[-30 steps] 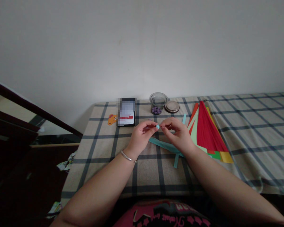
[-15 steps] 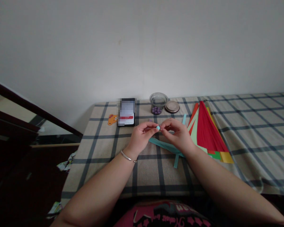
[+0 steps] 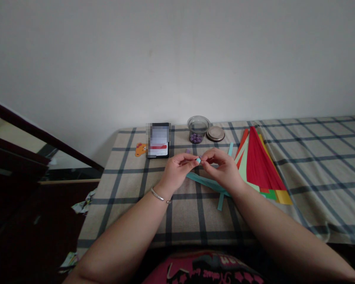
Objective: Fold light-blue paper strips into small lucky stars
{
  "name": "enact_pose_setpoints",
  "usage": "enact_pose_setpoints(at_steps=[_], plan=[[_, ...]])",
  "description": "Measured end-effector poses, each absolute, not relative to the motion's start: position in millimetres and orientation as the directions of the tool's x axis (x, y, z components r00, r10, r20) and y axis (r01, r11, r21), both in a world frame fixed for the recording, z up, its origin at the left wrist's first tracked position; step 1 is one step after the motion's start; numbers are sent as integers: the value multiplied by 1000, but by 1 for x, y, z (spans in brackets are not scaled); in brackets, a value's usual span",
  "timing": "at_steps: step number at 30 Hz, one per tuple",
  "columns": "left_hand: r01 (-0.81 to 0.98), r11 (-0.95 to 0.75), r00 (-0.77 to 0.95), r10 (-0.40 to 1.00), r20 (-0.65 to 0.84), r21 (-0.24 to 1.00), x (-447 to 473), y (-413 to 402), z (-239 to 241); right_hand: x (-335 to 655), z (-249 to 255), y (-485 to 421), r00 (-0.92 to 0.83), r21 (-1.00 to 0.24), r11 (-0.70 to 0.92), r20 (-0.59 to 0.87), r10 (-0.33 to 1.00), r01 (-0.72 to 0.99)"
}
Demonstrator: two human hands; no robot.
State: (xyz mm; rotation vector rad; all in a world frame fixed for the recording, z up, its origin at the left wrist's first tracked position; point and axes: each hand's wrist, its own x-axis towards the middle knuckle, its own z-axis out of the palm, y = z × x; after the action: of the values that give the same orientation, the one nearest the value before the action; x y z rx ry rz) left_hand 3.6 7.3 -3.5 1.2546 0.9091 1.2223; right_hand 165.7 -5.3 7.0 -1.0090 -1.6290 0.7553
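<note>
Both hands meet above the checked tablecloth (image 3: 130, 205), fingertips pinched together on a small folded piece of light blue paper strip (image 3: 198, 159). My left hand (image 3: 177, 169), with a silver bracelet at the wrist, grips it from the left. From the right, my right hand (image 3: 221, 167) pinches the same piece. Long light blue paper strips (image 3: 205, 182) lie crossed on the cloth under and just behind the hands.
A fan of red, pale green, orange and yellow paper strips (image 3: 258, 165) lies right of the hands. At the back stand a phone (image 3: 159, 140), an open clear jar (image 3: 198, 129) with purple bits, its lid (image 3: 215, 133) and an orange sticker (image 3: 140, 149). The table's edge drops off at left.
The fingertips have closed in slightly on the small blue piece; the hands stay in the same place.
</note>
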Motion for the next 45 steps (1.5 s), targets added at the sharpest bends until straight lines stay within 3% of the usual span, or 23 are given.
enact_pose_setpoints(at_steps=[15,37,45], plan=[[-167,-223,155,956,249,960,5,6,-2,166,5,-4,-136,-842,467,446,884,270],[-257,-130,253,947,196,958,4,9,-8,167,6,-4,-119,-780,533,526,842,328],[-273,-101,220,962,164,957,6,7,-5,167,11,-8,-158,-685,599,594,789,415]])
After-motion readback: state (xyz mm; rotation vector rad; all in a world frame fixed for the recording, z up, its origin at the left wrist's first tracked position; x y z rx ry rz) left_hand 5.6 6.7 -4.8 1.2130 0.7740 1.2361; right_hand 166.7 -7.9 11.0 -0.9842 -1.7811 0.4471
